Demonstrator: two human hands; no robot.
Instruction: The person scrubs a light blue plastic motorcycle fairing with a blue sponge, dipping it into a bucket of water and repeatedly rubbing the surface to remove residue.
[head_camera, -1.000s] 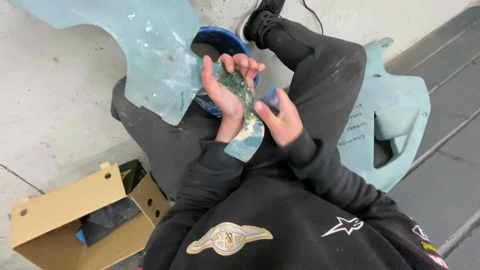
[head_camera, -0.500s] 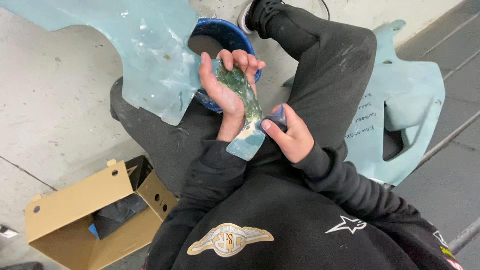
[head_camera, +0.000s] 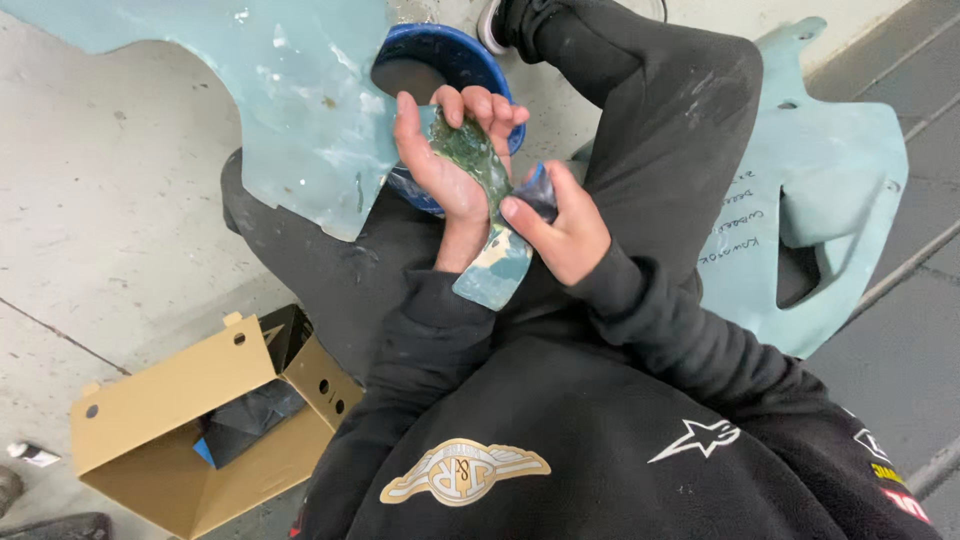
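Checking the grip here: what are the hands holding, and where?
The left hand grips a small pale-blue part around its upper end. The right hand pinches a dark sanding piece against its middle.

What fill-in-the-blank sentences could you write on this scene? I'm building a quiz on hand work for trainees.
1. The left hand holds a narrow pale blue-green piece, and the right hand presses a small dark pad against ____.
2. The round tub beyond the hands is ____ in colour.
3. The open cardboard box lies on the person's ____ side.

Missing words: it; blue; left
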